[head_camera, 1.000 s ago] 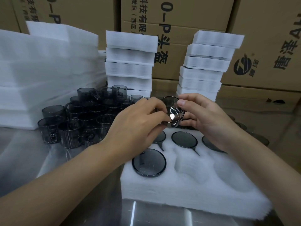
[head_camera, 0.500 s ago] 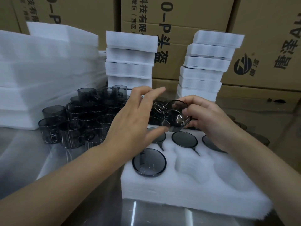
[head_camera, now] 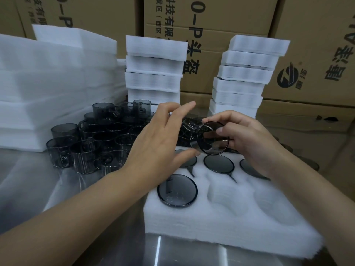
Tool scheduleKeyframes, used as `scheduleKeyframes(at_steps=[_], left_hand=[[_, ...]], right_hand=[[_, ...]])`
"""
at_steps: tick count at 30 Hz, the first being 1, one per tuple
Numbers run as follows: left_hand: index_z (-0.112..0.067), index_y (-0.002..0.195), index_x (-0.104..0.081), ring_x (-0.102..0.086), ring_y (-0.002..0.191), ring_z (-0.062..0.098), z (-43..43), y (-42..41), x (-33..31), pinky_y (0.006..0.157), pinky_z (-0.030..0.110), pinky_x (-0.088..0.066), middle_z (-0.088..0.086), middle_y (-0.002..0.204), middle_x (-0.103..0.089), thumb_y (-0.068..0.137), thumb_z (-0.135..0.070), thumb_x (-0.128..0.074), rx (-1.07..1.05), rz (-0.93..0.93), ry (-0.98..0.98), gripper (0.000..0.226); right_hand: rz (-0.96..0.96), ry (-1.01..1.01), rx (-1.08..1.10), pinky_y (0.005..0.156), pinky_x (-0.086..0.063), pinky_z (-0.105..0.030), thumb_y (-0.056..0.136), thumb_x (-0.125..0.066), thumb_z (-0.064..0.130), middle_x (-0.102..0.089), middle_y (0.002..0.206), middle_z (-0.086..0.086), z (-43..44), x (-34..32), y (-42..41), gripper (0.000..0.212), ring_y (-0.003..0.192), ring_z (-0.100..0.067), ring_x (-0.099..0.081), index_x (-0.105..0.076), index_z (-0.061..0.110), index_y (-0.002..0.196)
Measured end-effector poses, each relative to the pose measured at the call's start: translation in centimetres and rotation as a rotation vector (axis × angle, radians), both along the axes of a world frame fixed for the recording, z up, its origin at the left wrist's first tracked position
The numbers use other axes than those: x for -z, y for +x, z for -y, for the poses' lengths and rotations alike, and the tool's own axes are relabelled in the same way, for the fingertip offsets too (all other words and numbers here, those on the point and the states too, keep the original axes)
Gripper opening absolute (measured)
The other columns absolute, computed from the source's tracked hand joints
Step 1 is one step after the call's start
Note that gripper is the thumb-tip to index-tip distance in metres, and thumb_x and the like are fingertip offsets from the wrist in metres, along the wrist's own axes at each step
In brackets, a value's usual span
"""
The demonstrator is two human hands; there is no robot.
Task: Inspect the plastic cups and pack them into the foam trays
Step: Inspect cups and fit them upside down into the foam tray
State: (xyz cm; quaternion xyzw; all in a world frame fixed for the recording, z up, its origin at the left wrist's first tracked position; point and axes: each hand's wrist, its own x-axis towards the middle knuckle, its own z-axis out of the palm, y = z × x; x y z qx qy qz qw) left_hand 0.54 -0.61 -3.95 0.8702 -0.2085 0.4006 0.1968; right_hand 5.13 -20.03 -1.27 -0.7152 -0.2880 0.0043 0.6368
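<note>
The right hand (head_camera: 249, 143) pinches a smoky grey plastic cup (head_camera: 211, 138) by its rim, thumb on the near edge and fingers curled behind it, and holds it in the air above the far side of the foam tray (head_camera: 221, 223). The cup is tilted so that its open mouth faces the camera. The left hand (head_camera: 161, 143) hangs just to the left of the cup with its fingers spread and straight, gripping nothing; its thumb tip lies close to the cup's lower edge, and whether it touches cannot be told. Four seated cups (head_camera: 177, 191) fill pockets of the tray, one in the near row at the left and three along the far row, while two near pockets (head_camera: 228, 194) stand open. To the left a crowd of loose cups (head_camera: 92, 143) stands on the shiny bench (head_camera: 57, 189). Behind them rise stacks of white foam (head_camera: 155, 70), backed by cardboard boxes (head_camera: 192, 25).
</note>
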Motion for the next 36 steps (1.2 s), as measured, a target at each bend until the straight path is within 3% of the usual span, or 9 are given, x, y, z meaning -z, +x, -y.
scheduleKeyframes(at_steps=[9,11,16,19,21,24,26,30,36], left_hand=[[-0.026,0.142,-0.036,-0.045,0.09,0.007,0.1,0.0,0.0,0.073,0.023,-0.038,-0.013,0.122,-0.027,0.073,-0.042,-0.073,0.013,-0.036,-0.005,0.081],[-0.025,0.142,-0.036,-0.047,0.09,0.008,0.1,-0.1,-0.1,0.073,0.023,-0.038,-0.012,0.122,-0.028,0.073,-0.049,-0.067,0.007,-0.029,0.006,0.079],[-0.018,0.139,-0.042,-0.042,0.085,0.004,0.2,-0.3,-0.4,0.072,0.021,-0.036,0.0,0.122,-0.046,0.071,-0.065,-0.055,-0.005,0.03,0.058,0.083],[-0.02,0.135,-0.047,-0.034,0.085,-0.004,0.2,-0.3,-0.5,0.07,0.013,-0.032,-0.002,0.12,-0.05,0.073,-0.066,-0.053,0.015,0.014,0.071,0.077],[-0.023,0.126,-0.056,-0.037,0.086,-0.004,0.1,-0.3,-0.4,0.068,0.009,-0.034,-0.007,0.115,-0.053,0.077,-0.063,-0.053,0.032,-0.013,0.065,0.063],[-0.024,0.103,-0.069,-0.048,0.09,0.001,0.1,-0.1,-0.1,0.067,0.023,-0.048,-0.01,0.105,-0.057,0.085,-0.04,-0.065,0.032,-0.001,0.038,0.025],[-0.023,0.095,-0.072,-0.051,0.09,0.003,0.2,-0.1,0.0,0.066,0.029,-0.05,-0.011,0.101,-0.058,0.085,-0.029,-0.066,0.027,0.015,0.027,0.013],[-0.021,0.096,-0.071,-0.05,0.083,0.004,0.3,-0.2,-0.1,0.063,0.029,-0.05,-0.011,0.097,-0.061,0.083,-0.027,-0.059,0.034,0.029,0.011,0.019],[-0.026,0.094,-0.071,-0.052,0.082,0.003,0.4,-0.6,-0.5,0.071,0.025,-0.047,-0.016,0.089,-0.06,0.083,-0.027,-0.057,0.122,-0.077,-0.076,0.017]], right_hand=[[0.023,-0.042,0.069,0.088,-0.051,-0.046,0.071,-0.064,0.024,-0.073,0.091,-0.007,-0.1,-0.3,-0.3,0.018,0.088,-0.022,-0.07,-0.07,0.018,0.087],[0.035,-0.024,0.074,0.082,-0.053,-0.044,0.069,-0.067,0.025,-0.072,0.083,-0.006,0.0,-0.3,-0.2,0.002,0.083,-0.022,-0.07,-0.067,0.026,0.071],[0.117,-0.157,0.09,0.055,-0.05,-0.021,0.067,-0.069,0.023,-0.064,0.062,-0.003,0.9,-0.8,-0.1,0.018,0.061,-0.015,-0.067,-0.057,0.027,0.055],[0.054,-0.266,0.022,0.048,-0.044,-0.017,0.068,-0.07,0.018,-0.063,0.061,-0.002,1.9,-1.4,-0.3,0.019,0.054,-0.01,-0.059,-0.058,0.025,0.054],[0.022,-0.313,-0.06,0.048,-0.043,-0.014,0.072,-0.069,0.009,-0.063,0.059,0.0,2.4,-1.8,-0.5,0.024,0.052,-0.006,-0.058,-0.058,0.022,0.055],[0.032,-0.426,-0.175,0.053,-0.044,-0.014,0.067,-0.067,0.01,-0.061,0.056,0.002,2.5,-2.2,-1.0,0.018,0.055,-0.005,-0.059,-0.058,0.019,0.055],[0.018,-0.494,-0.249,0.054,-0.043,-0.014,0.067,-0.066,0.009,-0.059,0.056,0.003,2.4,-2.3,-1.4,0.017,0.056,-0.007,-0.058,-0.057,0.017,0.056],[-0.009,-0.572,-0.298,0.051,-0.041,-0.014,0.069,-0.064,0.007,-0.06,0.057,-0.001,2.5,-2.6,-1.8,0.015,0.057,-0.008,-0.059,-0.054,0.012,0.059],[0.005,-0.679,-0.28,0.05,-0.04,-0.02,0.066,-0.062,0.013,-0.057,0.054,-0.001,2.0,-2.6,-2.2,0.021,0.058,-0.01,-0.06,-0.049,0.021,0.052]])
